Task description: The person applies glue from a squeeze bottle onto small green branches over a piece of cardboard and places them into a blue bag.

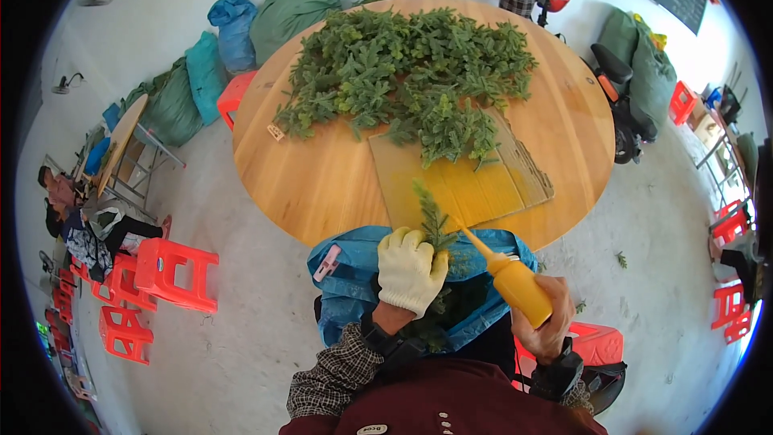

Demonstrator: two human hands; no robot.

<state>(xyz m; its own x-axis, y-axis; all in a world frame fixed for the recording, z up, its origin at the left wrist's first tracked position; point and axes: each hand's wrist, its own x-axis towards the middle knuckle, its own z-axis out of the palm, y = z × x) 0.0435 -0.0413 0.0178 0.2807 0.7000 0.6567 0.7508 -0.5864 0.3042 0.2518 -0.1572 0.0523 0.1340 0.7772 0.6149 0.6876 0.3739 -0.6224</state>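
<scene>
My left hand (412, 272), in a cream knitted glove, is closed around a green artificial pine sprig (435, 221) that points up and away from me. The sprig's tip looks paler, yellowish. In my bare right hand (549, 318) is a yellow squeeze bottle (522, 286), tilted so its long tapered nozzle points up-left toward the sprig. Whether the nozzle touches the needles, I cannot tell. Below both hands an open blue plastic bag (338, 306) lies across my lap, with more greenery inside. A pink-and-white clip (327, 263) sits on its left edge.
A round wooden table (282, 193) stands before me, bearing a large heap of pine sprigs (386, 72) and yellow-stained cardboard (403, 185). Red stools (177, 274) stand at left; another red stool (596, 344) is by my right hand. Full sacks (294, 16) line the wall. A person (88, 234) sits far left.
</scene>
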